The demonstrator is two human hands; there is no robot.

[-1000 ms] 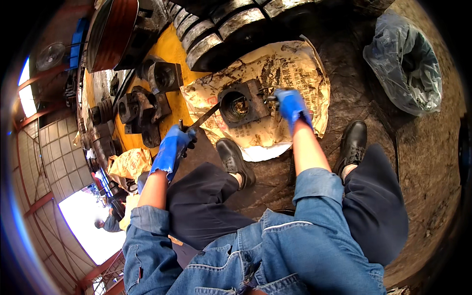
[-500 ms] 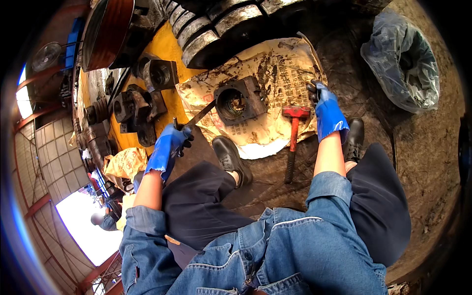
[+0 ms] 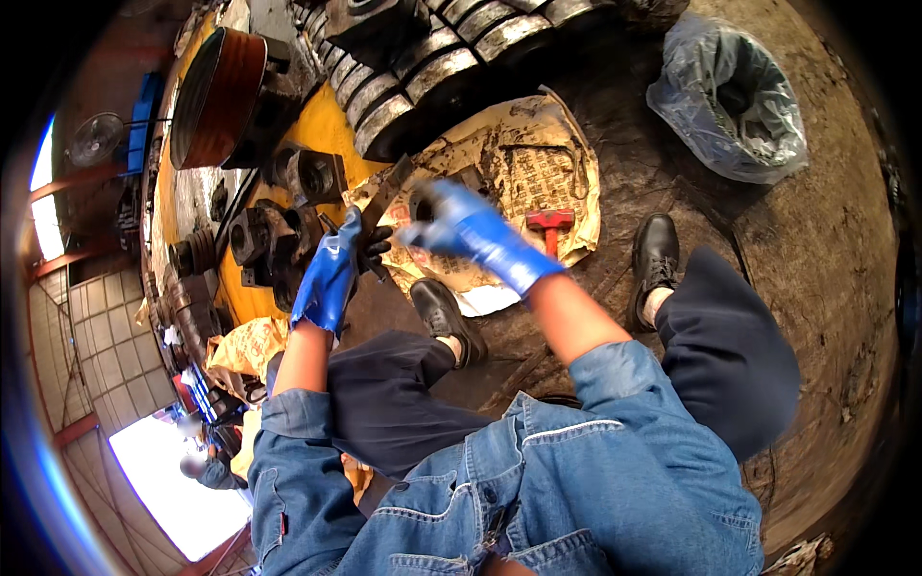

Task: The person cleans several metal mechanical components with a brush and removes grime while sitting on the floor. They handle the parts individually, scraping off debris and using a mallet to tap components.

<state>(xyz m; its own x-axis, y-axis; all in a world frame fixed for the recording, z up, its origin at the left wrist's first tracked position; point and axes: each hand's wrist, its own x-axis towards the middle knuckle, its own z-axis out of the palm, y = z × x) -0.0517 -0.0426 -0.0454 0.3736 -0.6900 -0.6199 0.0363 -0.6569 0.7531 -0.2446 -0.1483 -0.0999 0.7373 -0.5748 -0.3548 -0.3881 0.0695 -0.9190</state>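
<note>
My left hand, in a blue rubber glove with dark fingertips, is closed around a dark flat metal bar that slants up toward the paper sack. Motion blurs my right hand, also gloved in blue; its fingers are smeared and whether it holds anything cannot be seen. It passes in front of a dark metal block lying on the stained tan sack, hiding most of the block and its round bore. A red-headed hammer rests on the sack's near right edge, its handle mostly covered by my right forearm.
Heavy curved metal parts are stacked beyond the sack. More dark machined blocks lie on a yellow surface to the left. At the far right stands a container lined with clear plastic. Another person appears at the far lower left.
My right hand has swung left from beside the hammer to over the block. My left hand has risen slightly to the right with the bar. The view has shifted, and my right foot stands farther from the sack.
</note>
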